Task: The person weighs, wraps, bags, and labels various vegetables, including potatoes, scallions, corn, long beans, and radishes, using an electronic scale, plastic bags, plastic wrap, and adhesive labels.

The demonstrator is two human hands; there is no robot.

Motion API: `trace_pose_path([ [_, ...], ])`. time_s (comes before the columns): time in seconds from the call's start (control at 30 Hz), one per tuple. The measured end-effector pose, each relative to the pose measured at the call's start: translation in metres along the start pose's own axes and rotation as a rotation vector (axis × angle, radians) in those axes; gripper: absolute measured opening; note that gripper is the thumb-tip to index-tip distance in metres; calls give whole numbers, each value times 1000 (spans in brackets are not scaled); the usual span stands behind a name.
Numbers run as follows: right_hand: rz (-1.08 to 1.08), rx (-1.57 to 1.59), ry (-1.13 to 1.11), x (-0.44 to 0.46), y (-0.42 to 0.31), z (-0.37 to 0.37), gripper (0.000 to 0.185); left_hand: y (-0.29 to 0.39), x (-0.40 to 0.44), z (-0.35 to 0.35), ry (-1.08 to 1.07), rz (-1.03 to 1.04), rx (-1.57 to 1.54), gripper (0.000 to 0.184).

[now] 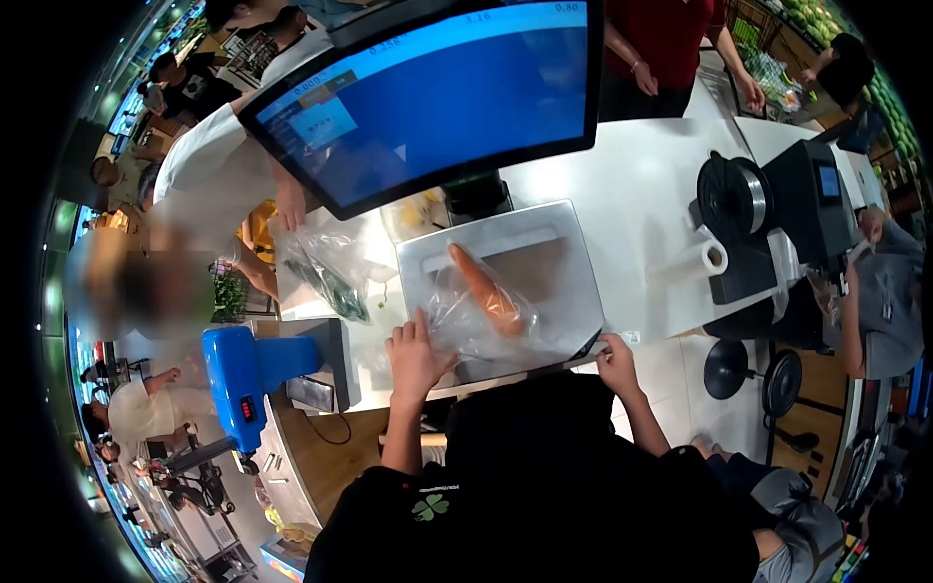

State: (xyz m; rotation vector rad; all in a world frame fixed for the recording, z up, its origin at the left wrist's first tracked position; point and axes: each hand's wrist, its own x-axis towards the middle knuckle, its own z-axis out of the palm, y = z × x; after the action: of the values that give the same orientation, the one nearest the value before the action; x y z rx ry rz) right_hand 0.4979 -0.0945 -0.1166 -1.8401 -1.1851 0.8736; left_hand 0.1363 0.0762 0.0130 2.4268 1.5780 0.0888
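Observation:
A carrot (478, 284) lies in a clear plastic bag (449, 316) on the flat metal plate of a weighing scale (564, 233). My left hand (412, 361) is at the plate's front left edge, beside the bag's loose film, with its fingers apart; whether it touches the film is unclear. At the front right corner of the scale, my right hand (616, 365) has its fingertips pinched together. What sits between those fingertips is too small to make out. Above the scale stands a large screen (457, 107) with a blue display.
Left of the scale, a person's hand (291, 206) is at a clear bag of green vegetables (330, 277). A blue device (233, 374) stands at the left. On the right are a plastic roll (702, 258) and a black machine (802, 194). Several people surround the white counter (641, 185).

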Motion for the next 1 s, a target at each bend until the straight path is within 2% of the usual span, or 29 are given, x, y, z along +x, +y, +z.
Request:
trace_pose_path([
  [0.07, 7, 23, -19, -6, -10, 9, 35, -12, -8, 23, -11, -203, -24, 59],
  [0.1, -11, 16, -22, -7, -9, 14, 36, -17, -9, 31, -17, -207, -23, 59],
  [0.17, 9, -1, -2, -8, -6, 23, 35, -19, -5, 38, 305, -132, -358, 38],
  [0.2, 26, -19, 27, -9, -4, 27, 34, -18, 0, 43, 297, -181, -793, 41],
  [0.23, 28, -19, 22, -8, 0, 31, 34, -5, 8, 35, 296, -186, -792, 41],
  [0.3, 30, -18, 99, -7, 11, 37, 32, 29, 20, 12, 299, -451, -2023, 45],
  [0.37, 14, -33, 152, -7, 16, 39, 28, 29, 25, 9, 262, -377, -2044, 52],
  [0.43, -31, -11, 213, -7, 15, 40, 27, 32, 28, -3, 136, -80, -2414, 57],
  [0.57, -36, 30, 238, -12, 8, 36, 25, 36, 24, -8, 118, -25, -2622, 62],
  [0.63, -64, 24, 269, -12, 6, 37, 23, 39, 21, -11, 58, -165, -2758, 62],
  [0.67, -30, 49, 334, -11, 3, 39, 23, 41, 19, -14, 59, -164, -2752, 62],
  [0.73, -14, 71, 408, -9, 0, 41, 21, 48, 14, -19, 13, -145, -2936, 60],
  [0.77, -12, 74, 406, -9, 1, 41, 21, 52, 11, -22, 16, -148, -2933, 60],
  [0.83, -159, 30, 385, -6, 4, 41, 17, 61, 7, -28, -64, 34, -2793, 59],
  [0.87, -158, 32, 383, -6, 5, 42, 17, 63, 6, -29, -62, 32, -2791, 59],
  [0.93, -211, 21, 363, -7, 7, 43, 12, 65, 4, -32, -177, 230, -2649, 63],
  [1.0, -222, 12, 373, -9, 6, 45, 11, 68, -1, -34, -173, 243, -2661, 62],
])
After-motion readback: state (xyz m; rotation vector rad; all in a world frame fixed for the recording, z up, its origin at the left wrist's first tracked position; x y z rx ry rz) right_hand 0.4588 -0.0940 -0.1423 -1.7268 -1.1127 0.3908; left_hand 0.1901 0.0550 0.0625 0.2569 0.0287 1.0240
